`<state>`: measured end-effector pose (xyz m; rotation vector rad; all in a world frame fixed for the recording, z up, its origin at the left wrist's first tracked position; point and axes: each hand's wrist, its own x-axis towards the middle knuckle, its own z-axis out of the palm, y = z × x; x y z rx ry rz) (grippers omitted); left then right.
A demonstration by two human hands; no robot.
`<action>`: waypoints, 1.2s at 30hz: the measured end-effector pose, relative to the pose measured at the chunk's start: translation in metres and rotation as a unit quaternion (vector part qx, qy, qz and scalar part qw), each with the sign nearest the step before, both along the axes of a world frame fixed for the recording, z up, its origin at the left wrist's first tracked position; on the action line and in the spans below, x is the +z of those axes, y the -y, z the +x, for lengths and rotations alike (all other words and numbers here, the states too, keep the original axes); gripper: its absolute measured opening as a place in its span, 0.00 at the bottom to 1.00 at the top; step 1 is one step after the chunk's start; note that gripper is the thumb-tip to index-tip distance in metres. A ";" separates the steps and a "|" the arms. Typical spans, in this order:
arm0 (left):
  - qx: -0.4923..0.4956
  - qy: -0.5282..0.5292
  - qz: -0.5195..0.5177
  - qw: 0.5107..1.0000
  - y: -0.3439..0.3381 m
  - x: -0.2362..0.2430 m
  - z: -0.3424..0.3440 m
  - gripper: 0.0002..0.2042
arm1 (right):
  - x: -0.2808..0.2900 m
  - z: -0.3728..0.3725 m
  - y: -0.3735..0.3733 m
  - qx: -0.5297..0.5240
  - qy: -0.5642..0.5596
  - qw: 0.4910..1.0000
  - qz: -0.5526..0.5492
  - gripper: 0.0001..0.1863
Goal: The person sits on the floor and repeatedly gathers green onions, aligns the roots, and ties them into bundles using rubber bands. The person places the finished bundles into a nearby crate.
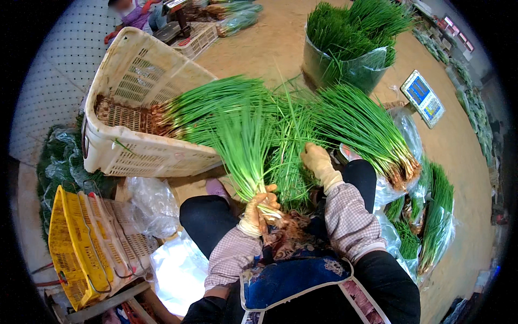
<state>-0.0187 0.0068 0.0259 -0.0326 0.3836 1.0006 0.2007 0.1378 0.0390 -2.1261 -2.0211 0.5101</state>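
My left hand [258, 213], in a tan glove, is closed round the pale root ends of a bunch of chives [245, 148], whose green leaves fan up and away from me. Beside it, my right hand [318, 161], gloved too, has its fingers curled in at the edge of a heap of loose chive leaves [294, 146]. Anything between those fingers is hidden. Brown trimmings [291, 237] lie in my lap on the blue apron [294, 283]. A thick sheaf of chives [367, 127] rests to the right, roots toward me.
At the left, a white plastic crate [156, 156] lies tilted with more chives [210, 108] spilling out. A yellow crate [73, 243] stands nearer. Ahead are a leaf-filled clear bag [345, 70] and a scale display [422, 99]. Bagged chives [437, 216] lie right; a person [135, 16] sits far left.
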 end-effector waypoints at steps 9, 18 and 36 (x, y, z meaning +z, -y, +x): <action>0.012 0.085 0.112 0.990 -0.003 -0.002 -0.004 0.17 | -0.010 -0.009 0.037 -0.096 -0.320 0.940 -0.068 0.20; -0.030 -0.014 0.106 0.994 0.000 0.000 -0.004 0.17 | 0.001 0.008 0.072 -0.057 -0.528 0.846 -0.037 0.26; -0.105 -0.695 0.436 0.563 -0.013 0.080 0.056 0.30 | 0.033 -0.040 0.071 -0.105 -0.691 0.668 -0.256 0.26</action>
